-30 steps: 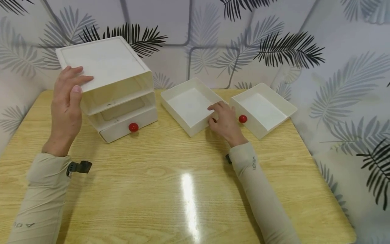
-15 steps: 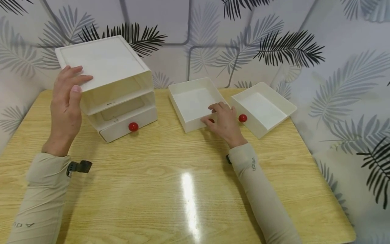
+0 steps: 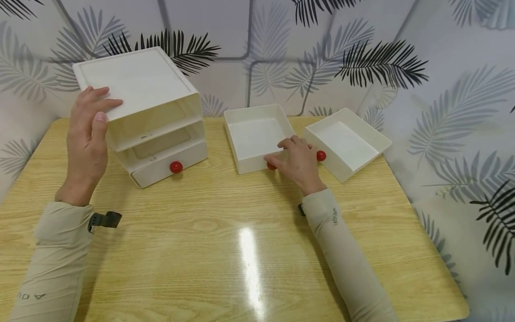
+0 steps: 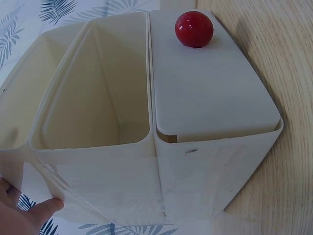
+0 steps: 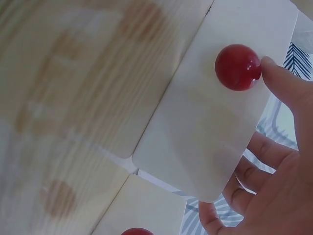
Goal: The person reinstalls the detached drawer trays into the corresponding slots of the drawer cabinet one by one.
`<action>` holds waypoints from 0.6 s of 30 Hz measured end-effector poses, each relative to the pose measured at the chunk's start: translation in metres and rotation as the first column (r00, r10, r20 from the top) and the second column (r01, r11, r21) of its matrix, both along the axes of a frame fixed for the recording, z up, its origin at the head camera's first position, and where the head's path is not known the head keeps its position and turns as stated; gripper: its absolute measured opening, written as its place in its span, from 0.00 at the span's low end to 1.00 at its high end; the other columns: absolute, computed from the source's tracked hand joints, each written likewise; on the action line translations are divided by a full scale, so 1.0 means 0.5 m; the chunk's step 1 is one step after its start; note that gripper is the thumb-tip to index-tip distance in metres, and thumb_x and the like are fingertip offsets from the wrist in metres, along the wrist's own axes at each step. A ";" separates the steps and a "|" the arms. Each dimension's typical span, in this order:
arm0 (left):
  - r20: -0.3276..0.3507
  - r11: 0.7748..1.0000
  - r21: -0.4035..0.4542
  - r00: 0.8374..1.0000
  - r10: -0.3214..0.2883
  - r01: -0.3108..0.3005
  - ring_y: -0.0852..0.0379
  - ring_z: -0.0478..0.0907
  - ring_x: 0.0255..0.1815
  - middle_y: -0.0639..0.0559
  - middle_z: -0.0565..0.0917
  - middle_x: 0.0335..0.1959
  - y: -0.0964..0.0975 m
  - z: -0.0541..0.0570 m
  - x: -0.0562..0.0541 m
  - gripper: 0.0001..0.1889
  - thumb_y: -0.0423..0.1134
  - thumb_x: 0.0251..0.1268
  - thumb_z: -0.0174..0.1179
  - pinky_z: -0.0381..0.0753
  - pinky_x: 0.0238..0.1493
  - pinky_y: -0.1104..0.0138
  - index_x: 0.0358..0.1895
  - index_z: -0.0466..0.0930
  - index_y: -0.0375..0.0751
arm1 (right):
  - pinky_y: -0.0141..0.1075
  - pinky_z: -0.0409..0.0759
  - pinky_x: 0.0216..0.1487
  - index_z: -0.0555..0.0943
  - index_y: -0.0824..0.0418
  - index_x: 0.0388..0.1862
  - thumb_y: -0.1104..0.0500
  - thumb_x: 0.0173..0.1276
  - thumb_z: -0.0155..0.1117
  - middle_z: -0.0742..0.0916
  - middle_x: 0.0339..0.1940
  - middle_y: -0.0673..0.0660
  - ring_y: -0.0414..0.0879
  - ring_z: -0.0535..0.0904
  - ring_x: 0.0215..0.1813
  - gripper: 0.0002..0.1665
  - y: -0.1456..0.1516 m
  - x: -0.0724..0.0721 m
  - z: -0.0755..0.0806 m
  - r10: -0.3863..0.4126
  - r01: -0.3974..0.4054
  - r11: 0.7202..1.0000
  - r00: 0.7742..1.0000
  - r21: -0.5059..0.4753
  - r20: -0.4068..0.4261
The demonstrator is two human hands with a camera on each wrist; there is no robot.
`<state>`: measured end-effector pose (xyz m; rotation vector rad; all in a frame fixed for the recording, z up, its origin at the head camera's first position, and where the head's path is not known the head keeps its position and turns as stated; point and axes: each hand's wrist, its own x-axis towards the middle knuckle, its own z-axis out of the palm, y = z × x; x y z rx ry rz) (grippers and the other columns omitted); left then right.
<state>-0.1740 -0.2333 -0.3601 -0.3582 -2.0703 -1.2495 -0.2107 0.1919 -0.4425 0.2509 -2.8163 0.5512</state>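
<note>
Backdrop, white with grey and black palm leaves (image 3: 289, 31), beyond both hands. Table, yellow wood grain (image 3: 193, 250), beneath both. Cabinet, boxy white plastic, three tiers (image 3: 137, 80), under and to the right of the left hand; upper two compartments open at the front, the lowest filled by a closed white drawer (image 3: 154, 174). Two beige sleeves (image 3: 64, 250), one behind each hand. Square, open-topped white plastic drawer (image 3: 249, 164), on the table in the right hand's hold, front wall toward the wearer; a second of like form (image 3: 338, 167) set askew just right of that hand. Left hand (image 3: 86, 129): fingers extended, resting on the cabinet's top at its left front edge. Right hand (image 3: 299, 163): fingers curled over the front wall, thumb against its knob. Three round, glossy red knobs: one at the right thumb (image 5: 238, 67), one just right of that hand (image 3: 321, 155), one on the closed drawer (image 3: 175, 167).
</note>
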 end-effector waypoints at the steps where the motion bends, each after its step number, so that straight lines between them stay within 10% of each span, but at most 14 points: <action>1: 0.001 1.000 0.002 1.000 -0.001 0.001 0.52 0.57 0.84 0.40 0.74 0.74 0.001 0.000 0.001 0.24 0.41 0.79 0.41 0.47 0.85 0.63 0.58 0.82 0.28 | 0.60 0.69 0.68 0.86 0.60 0.52 0.32 0.63 0.72 0.87 0.56 0.60 0.61 0.78 0.64 0.35 0.000 0.001 0.000 -0.003 0.003 1.000 1.000 0.001 0.001; 18: -0.022 1.000 0.010 1.000 -0.005 0.006 0.51 0.58 0.84 0.39 0.75 0.73 0.005 0.001 0.003 0.24 0.41 0.79 0.42 0.48 0.85 0.63 0.58 0.82 0.27 | 0.56 0.75 0.57 0.88 0.61 0.40 0.32 0.65 0.70 0.92 0.38 0.60 0.58 0.83 0.44 0.32 -0.001 -0.001 0.004 -0.004 0.006 1.000 0.994 -0.022 0.113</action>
